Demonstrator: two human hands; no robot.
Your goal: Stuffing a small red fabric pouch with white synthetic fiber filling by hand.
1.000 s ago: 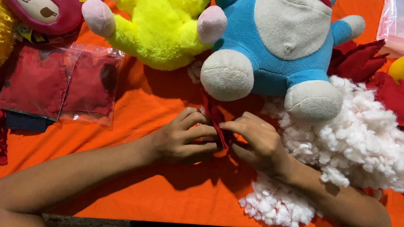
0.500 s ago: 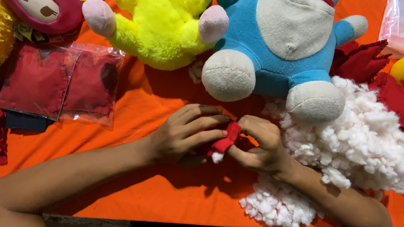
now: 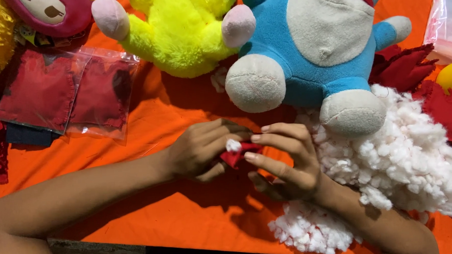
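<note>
Left hand [image 3: 199, 152] is pinched shut on the small red fabric piece [image 3: 240, 155], thumb underneath. Right hand [image 3: 283, 157] has its fingertips closed on the same piece from the far side, pressing a white tuft of stuffing [image 3: 233, 145] into it. We'd keep the left grip low so the opening stays wide, and feed small tufts only. The opening itself seems to face up, though fingers hide most of it. Just right of the right hand: the loose stuffing pile [image 3: 405, 160] on the orange bench [image 3: 189, 215]. Beyond the hands sits the blue plush toy [image 3: 314, 47]; reach around it.
</note>
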